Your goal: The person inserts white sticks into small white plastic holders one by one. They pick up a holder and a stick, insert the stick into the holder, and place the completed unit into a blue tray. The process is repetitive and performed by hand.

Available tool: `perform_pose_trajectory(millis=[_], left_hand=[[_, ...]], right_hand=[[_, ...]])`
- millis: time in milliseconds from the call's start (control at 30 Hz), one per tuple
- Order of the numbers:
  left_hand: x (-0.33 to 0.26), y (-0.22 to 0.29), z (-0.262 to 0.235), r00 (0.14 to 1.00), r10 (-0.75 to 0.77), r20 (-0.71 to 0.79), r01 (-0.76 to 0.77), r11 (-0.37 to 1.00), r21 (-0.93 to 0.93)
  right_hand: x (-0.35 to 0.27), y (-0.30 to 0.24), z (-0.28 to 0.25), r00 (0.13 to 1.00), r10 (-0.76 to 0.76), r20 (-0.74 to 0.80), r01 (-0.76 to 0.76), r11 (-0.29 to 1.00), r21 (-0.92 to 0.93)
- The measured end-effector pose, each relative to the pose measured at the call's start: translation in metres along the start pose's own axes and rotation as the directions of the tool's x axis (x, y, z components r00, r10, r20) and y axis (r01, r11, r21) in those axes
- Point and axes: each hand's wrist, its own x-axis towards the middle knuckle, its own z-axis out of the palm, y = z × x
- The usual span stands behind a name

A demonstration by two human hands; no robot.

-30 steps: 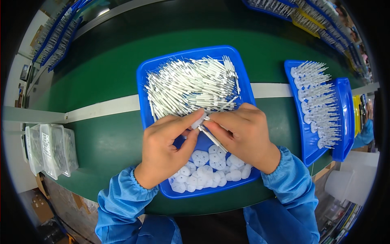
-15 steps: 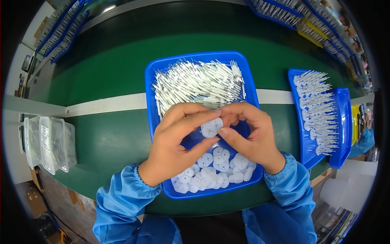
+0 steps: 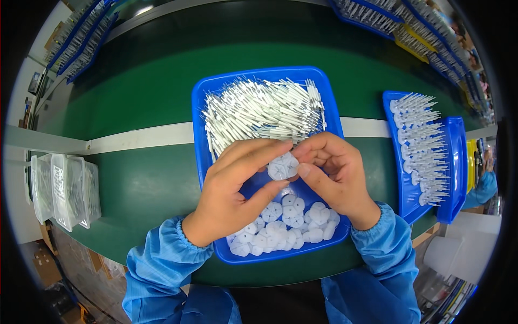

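Between my two hands, above the middle of a blue tray (image 3: pixel 200 108), is a translucent white lobed plastic disc (image 3: pixel 283 167) with slits in its face. Fingers and thumb of my left hand (image 3: pixel 233 175) grip the disc from its left side. My right hand (image 3: pixel 337 178) pinches the disc's right edge between thumb and fingertips. Thin white rods with metal ends (image 3: pixel 264 110) fill the far part of the tray in a heap. Loose white discs (image 3: pixel 278 236) of the same kind lie in the near part, below my hands.
At the right stands a blue tray with discs on rods (image 3: pixel 423 146) in rows, beside another blue tray (image 3: pixel 457 162). Clear plastic boxes (image 3: pixel 67 189) stand at the left on the green table (image 3: pixel 135 178). Stacked trays of rods (image 3: pixel 81 40) are at the far corners. A blue sleeve (image 3: pixel 484 189) shows at far right.
The disc has turned a little and shows more of its face. My right thumb has shifted slightly right along its edge; the left hand has barely moved.
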Motion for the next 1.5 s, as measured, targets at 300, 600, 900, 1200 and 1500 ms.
perform_pose_trajectory(millis=[300,600,900,1200,1500], left_hand=[[0.001,-0.001,0.002,0.996,0.087,0.015,-0.088,0.990,0.113],[-0.001,0.002,0.001,0.986,0.163,0.035,-0.166,0.951,0.260],[-0.024,0.014,-0.001,0.976,-0.173,0.134,0.126,0.944,0.305],[-0.014,0.014,-0.005,0.985,-0.068,0.161,0.001,0.924,0.383],[0.024,-0.001,0.014,0.957,-0.025,0.289,-0.088,0.925,0.371]], right_hand=[[-0.001,-0.004,-0.001,0.997,0.079,0.020,-0.080,0.996,0.026],[-0.009,-0.009,-0.006,0.997,0.062,0.035,-0.059,0.995,-0.086],[-0.013,-0.009,-0.016,0.871,-0.268,0.411,0.475,0.249,-0.844],[-0.021,-0.026,-0.019,0.946,-0.181,0.267,0.320,0.412,-0.853],[-0.018,-0.008,-0.023,0.944,-0.212,0.252,0.318,0.394,-0.862]])
